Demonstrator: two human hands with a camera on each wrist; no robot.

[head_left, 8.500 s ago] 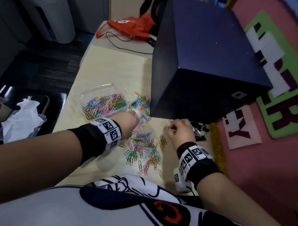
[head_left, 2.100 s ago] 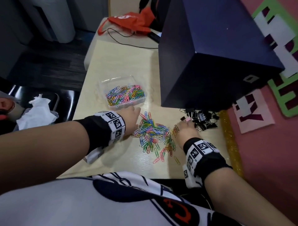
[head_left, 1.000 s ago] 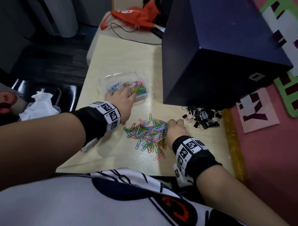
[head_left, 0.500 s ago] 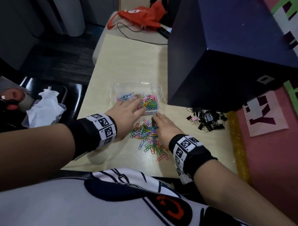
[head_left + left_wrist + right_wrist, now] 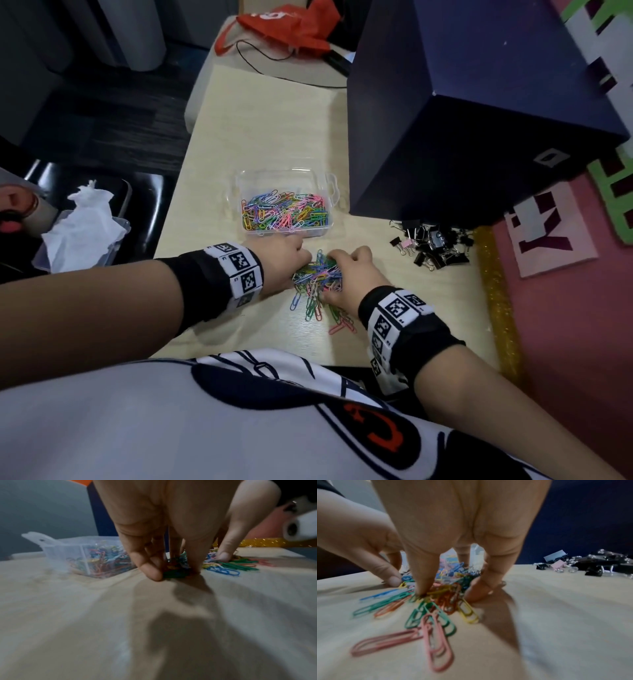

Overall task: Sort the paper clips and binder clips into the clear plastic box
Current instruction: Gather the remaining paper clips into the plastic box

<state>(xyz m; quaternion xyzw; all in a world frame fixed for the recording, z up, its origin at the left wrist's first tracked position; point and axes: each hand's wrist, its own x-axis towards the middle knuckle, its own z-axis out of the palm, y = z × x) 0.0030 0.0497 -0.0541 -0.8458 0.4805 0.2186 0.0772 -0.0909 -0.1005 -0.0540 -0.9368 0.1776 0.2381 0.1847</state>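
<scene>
On the pale wooden table (image 5: 274,137), many paper clips (image 5: 286,214) are already boxed, while both the left hand (image 5: 282,262) and the right hand (image 5: 352,277) are curled around the remaining heap (image 5: 317,274); binder clips (image 5: 433,246) at centre right lie untouched.

Clips and box on the table (image 5: 260,137)

Loose paper clips (image 5: 318,277) lie before the clear plastic box (image 5: 286,205); binder clips (image 5: 435,245) lie right.

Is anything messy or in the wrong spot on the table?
Yes. A few paper clips lie scattered outside the bunch both hands are gathering. The binder clips sit in a jumbled heap beside the dark blue box, none visible in the clear plastic box.
</scene>
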